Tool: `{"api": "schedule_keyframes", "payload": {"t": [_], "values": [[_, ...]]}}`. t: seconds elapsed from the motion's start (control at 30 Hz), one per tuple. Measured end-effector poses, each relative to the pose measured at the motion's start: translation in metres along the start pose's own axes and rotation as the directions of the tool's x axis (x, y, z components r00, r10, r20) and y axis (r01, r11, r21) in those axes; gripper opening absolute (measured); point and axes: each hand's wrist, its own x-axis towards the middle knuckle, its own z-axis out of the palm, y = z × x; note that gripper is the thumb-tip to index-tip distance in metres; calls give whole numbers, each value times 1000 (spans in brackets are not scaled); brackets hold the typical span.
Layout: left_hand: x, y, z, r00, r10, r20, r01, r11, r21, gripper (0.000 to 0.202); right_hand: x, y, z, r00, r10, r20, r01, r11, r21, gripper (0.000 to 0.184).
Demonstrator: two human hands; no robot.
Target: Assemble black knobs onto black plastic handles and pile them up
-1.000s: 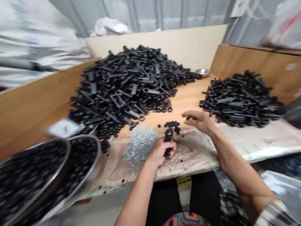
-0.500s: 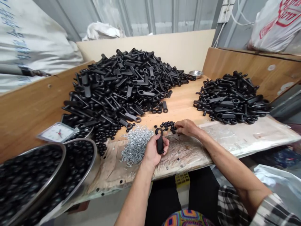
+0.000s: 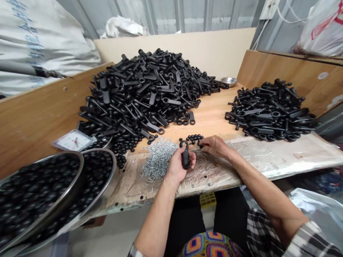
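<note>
My left hand [image 3: 179,165] is closed around a black crank handle [image 3: 185,157], its ring end pointing up and away from me. To the right, my right hand [image 3: 215,146] reaches over the bench with its fingertips pinched on a small black knob [image 3: 200,144]. Several loose black knobs [image 3: 193,137] lie just beyond those fingertips. Beside my left hand is a heap of small silver pins [image 3: 158,159]. Behind both hands rises a large pile of black crank handles [image 3: 150,91].
A second pile of black handles [image 3: 268,112] stands at the right. Steel bowls [image 3: 115,167] full of black knobs sit at the left, near a square clock [image 3: 73,140]. A power driver [image 3: 32,69] juts in at the left. A small metal dish [image 3: 229,82] is at the back.
The view has shifted slightly, so the bench contents appear further right. My left hand keeps its hold on the crank handle. My right hand stays among the knobs, its fingers slightly more drawn together.
</note>
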Motion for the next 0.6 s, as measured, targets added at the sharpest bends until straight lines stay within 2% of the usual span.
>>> {"api": "schedule_keyframes", "payload": {"t": [0.17, 0.43, 0.53, 0.6], "values": [[1, 0, 0, 999, 39, -14, -39, 999, 37, 37, -2, -13, -6, 997, 28, 79, -20, 994, -107, 19], [0, -1, -1, 993, 118, -25, -117, 992, 45, 40, 0, -9, 0, 996, 51, 72, -41, 990, -134, 12], [-1, -1, -1, 995, 99, -26, -98, 994, 44, 40, -3, -11, -2, 1000, 0, 13, 0, 1000, 24, 13], [-1, -2, 0, 995, 93, -40, -92, 995, 43, 38, -5, -15, -3, 999, -27, -30, 35, 957, 287, 15]]}}
